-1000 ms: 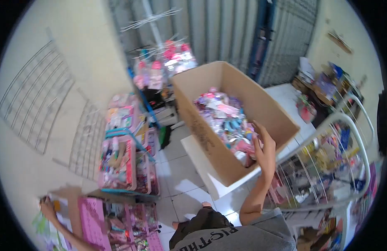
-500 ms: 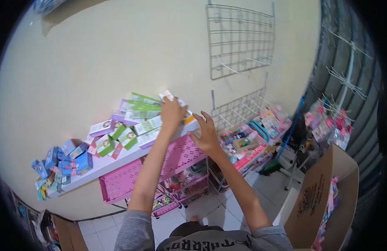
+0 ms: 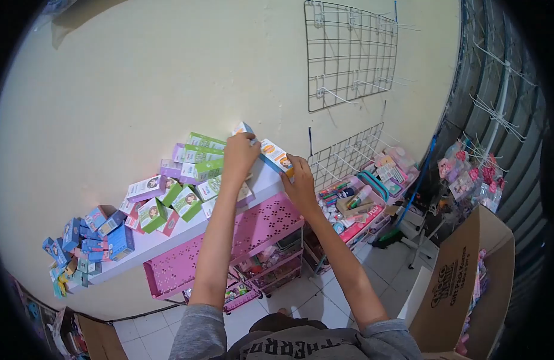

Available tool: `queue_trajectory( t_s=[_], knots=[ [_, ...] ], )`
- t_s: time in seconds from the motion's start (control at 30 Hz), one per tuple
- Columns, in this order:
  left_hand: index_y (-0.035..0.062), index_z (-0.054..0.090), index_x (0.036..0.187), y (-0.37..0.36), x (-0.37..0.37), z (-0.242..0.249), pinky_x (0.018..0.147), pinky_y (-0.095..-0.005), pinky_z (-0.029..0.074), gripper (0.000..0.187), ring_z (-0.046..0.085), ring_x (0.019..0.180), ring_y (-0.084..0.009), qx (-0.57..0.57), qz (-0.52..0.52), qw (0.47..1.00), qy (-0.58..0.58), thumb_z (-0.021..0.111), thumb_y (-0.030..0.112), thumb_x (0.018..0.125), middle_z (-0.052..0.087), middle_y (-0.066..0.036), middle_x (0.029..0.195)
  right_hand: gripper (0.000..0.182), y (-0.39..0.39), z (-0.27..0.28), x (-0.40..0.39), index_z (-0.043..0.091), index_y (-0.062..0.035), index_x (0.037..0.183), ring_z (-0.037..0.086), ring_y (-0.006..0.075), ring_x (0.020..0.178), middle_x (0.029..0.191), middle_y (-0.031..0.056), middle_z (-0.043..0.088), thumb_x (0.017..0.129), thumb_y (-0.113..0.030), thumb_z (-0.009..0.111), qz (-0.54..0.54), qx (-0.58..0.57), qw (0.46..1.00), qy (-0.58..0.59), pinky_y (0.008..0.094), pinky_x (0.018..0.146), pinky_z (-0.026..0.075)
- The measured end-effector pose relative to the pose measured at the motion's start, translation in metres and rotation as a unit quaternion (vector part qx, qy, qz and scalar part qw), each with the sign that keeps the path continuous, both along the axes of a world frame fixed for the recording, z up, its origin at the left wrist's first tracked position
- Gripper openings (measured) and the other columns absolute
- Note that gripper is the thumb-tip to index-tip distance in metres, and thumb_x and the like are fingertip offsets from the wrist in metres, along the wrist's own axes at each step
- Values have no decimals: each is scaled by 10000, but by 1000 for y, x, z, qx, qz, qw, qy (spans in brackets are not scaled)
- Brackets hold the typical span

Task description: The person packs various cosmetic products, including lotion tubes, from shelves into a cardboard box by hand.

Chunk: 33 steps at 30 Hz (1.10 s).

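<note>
On a narrow white shelf [image 3: 163, 242] against the wall lie many small boxes. My right hand [image 3: 300, 183] has its fingers around the lower end of a white and orange box [image 3: 277, 155] near the shelf's right end. My left hand [image 3: 241, 157] is closed on a white and blue box [image 3: 243, 128] beside the wall, its lower part hidden by the fingers. Left of that hand lie green boxes [image 3: 204, 154] and purple boxes [image 3: 146, 188]. Blue boxes [image 3: 120, 242] are piled at the shelf's left part.
Below the shelf stands a pink rack [image 3: 268, 221]. Wire grids [image 3: 352, 57] hang on the wall. Bins of colourful goods [image 3: 355, 210] stand at the right, and an open cardboard box [image 3: 448, 288] is at the lower right.
The white and orange box now shows between my hands at the shelf's right end. My right hand has closed on it. My left hand has shifted slightly left, and the view has moved a little.
</note>
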<state>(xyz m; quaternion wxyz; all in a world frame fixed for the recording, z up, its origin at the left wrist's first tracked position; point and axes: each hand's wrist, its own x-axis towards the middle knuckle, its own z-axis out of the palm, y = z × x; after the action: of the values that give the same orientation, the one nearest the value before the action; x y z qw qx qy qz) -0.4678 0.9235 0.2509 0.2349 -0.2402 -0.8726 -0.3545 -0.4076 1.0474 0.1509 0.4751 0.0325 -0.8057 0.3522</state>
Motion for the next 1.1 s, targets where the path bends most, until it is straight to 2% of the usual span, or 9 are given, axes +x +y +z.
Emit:
queue_trajectory(
  t_s=[0.23,0.5,0.63,0.7,0.73,0.8,0.87,1.0,1.1],
  knots=[
    [-17,608,862,-11,0,-15,723,-346,444,281,573,767,-324,56,-51,997,10,557,144,637,585,-219,794,418,1,5,14,443,8,1069,477,319,941,998,178,466,677,-12,586,8,-20,1000,-9,357,794,394],
    [20,596,931,-11,18,-22,770,-345,429,296,536,894,-341,109,-95,985,90,563,104,649,528,-241,995,431,12,10,37,441,-1,1076,478,317,933,1015,175,473,674,-19,595,6,-26,999,41,358,808,383],
    [56,585,987,17,63,-30,789,-353,423,298,498,988,-302,203,-122,971,19,558,95,692,491,-209,1093,436,38,12,106,429,-6,1084,456,318,945,1021,168,456,675,-28,581,-53,-54,997,21,376,801,382],
    [65,578,1008,47,98,-36,780,-356,432,297,480,1021,-271,217,-206,954,-27,552,79,713,479,-194,1121,430,59,12,169,448,0,1062,488,306,896,1002,159,481,662,-28,603,-69,-113,991,11,357,772,400],
    [65,575,1014,66,116,-42,774,-354,436,296,473,1032,-258,217,-266,938,-43,549,68,719,476,-191,1128,426,64,24,211,460,-6,1053,509,292,888,1006,153,499,661,-38,623,-101,-161,982,-23,333,757,411],
    [50,574,1009,113,159,-51,767,-342,441,287,468,1042,-258,177,-414,887,-105,542,38,724,469,-187,1139,431,82,27,287,463,-11,1055,523,284,891,1015,155,504,662,-53,636,-249,-95,964,12,314,761,416],
    [39,568,1012,159,232,-48,805,-332,423,293,470,1039,-249,174,-518,805,-230,530,11,723,476,-171,1137,446,91,29,371,490,-15,1050,548,208,880,1007,131,533,645,-69,669,-385,-107,917,14,296,745,450],
    [27,557,1005,233,365,-60,828,-343,418,282,520,960,-286,43,-726,634,-262,511,33,727,495,-188,1087,390,100,19,523,490,-7,1005,533,318,856,943,175,535,656,-118,626,-628,-78,771,-72,362,729,427],
    [33,573,954,273,458,-86,708,-355,457,255,546,886,-293,-17,-801,587,-116,520,80,709,552,-183,972,361,103,4,593,518,-4,963,532,341,833,903,184,545,630,-92,628,-690,-103,699,-158,370,709,430]
  ],
)
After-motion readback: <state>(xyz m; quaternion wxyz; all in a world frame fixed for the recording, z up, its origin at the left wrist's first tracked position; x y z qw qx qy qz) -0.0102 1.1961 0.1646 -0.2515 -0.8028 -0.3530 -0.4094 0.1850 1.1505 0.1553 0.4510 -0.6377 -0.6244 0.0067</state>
